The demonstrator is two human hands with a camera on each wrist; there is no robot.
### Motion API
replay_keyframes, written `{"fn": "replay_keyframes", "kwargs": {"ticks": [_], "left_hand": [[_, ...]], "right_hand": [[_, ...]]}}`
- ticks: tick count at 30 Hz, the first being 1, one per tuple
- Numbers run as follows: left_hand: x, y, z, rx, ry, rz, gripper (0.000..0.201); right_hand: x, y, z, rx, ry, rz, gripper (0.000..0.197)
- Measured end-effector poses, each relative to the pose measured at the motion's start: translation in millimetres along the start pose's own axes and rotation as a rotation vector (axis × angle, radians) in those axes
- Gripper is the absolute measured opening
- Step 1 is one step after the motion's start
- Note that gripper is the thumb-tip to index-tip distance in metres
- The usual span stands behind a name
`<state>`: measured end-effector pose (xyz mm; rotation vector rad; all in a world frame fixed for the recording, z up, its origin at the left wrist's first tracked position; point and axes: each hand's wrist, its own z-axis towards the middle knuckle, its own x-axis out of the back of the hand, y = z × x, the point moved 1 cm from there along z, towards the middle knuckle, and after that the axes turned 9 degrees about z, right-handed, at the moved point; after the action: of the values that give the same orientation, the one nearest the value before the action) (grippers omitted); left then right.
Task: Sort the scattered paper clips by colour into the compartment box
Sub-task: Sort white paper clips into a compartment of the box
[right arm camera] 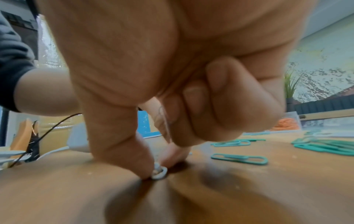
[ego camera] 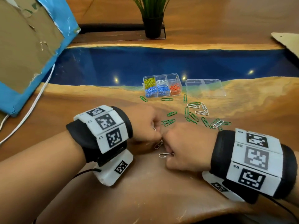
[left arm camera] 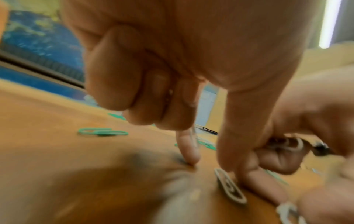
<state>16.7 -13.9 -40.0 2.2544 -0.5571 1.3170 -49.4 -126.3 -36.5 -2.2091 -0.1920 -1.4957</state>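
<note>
The clear compartment box [ego camera: 161, 86] holds yellow, white, blue and orange-red clips in separate cells. Green paper clips [ego camera: 191, 116] and a few white ones [ego camera: 201, 112] lie scattered in front of it. My left hand [left arm camera: 209, 165] has its index finger and thumb down on the table beside a white clip [left arm camera: 229, 186]. Its other fingers are curled, with a white clip loop [ego camera: 154, 128] showing from them. My right hand [right arm camera: 160, 169] pinches the end of another white clip [ego camera: 163, 155] against the wood, and more white clips [left arm camera: 293, 144] sit in its curled fingers.
The box's clear lid [ego camera: 205, 88] lies just right of the box. A potted plant [ego camera: 152, 21] stands at the back. A blue-edged cardboard panel [ego camera: 29, 46] and a white cable [ego camera: 37, 97] are on the left. The wooden table [ego camera: 145, 199] has a blue resin strip.
</note>
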Motion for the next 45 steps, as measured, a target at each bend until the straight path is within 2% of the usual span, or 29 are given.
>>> {"fn": "replay_keyframes", "kwargs": {"ticks": [5,10,15,18,20,23,25,27,31,33,35,37,39,41,45], "left_hand": [[-1.7,16.0,0.9,-0.050,0.049,0.204,0.016],[-0.3,19.0,0.8,-0.032,0.035,0.216,0.020],[2.7,23.8,-2.8,-0.021,0.019,0.268,0.010],[2.3,25.8,-4.1,-0.032,0.032,0.294,0.011],[1.6,26.5,-4.7,-0.047,0.042,0.326,0.017],[2.4,26.8,-5.0,-0.063,0.048,0.335,0.008],[3.2,23.0,-3.3,-0.072,0.073,0.286,0.007],[4.5,14.5,-1.5,-0.062,0.103,0.177,0.013],[4.9,-4.5,-3.9,0.007,0.074,-0.205,0.012],[2.5,-11.8,-6.3,0.056,0.014,-0.424,0.019],[-0.9,-18.2,-8.3,0.066,-0.013,-0.527,0.025],[-5.0,-21.6,-10.7,0.030,-0.001,-0.411,0.018],[-8.2,-21.4,-15.6,-0.030,0.004,-0.133,0.007],[-10.8,-20.1,-20.0,-0.083,-0.007,0.112,0.021],[-7.8,-16.8,-21.7,-0.124,0.005,0.245,0.015]], "right_hand": [[1.1,9.6,-5.4,-0.034,-0.069,0.029,0.018],[7.5,27.3,-12.1,-0.127,-0.057,0.167,0.022],[9.7,37.0,-13.7,-0.172,-0.034,0.361,0.023],[9.1,39.9,-8.9,-0.148,-0.029,0.561,0.022],[8.2,40.5,-5.2,-0.144,-0.039,0.783,0.020],[4.4,40.4,-1.5,-0.176,-0.072,1.175,0.009],[2.2,41.3,0.8,-0.182,-0.057,1.370,0.014],[2.2,43.0,3.1,-0.176,-0.015,1.467,0.020],[7.5,45.7,5.8,-0.172,0.100,1.523,0.022],[8.6,46.8,7.9,-0.181,0.147,1.530,0.029],[8.4,45.8,10.1,-0.195,0.180,1.556,0.036],[8.7,42.4,11.6,-0.189,0.193,1.626,0.036],[9.4,39.7,12.3,-0.174,0.197,1.698,0.035],[11.0,38.7,12.6,-0.162,0.197,1.751,0.034],[14.6,38.1,13.4,-0.132,0.200,1.808,0.036]]}}
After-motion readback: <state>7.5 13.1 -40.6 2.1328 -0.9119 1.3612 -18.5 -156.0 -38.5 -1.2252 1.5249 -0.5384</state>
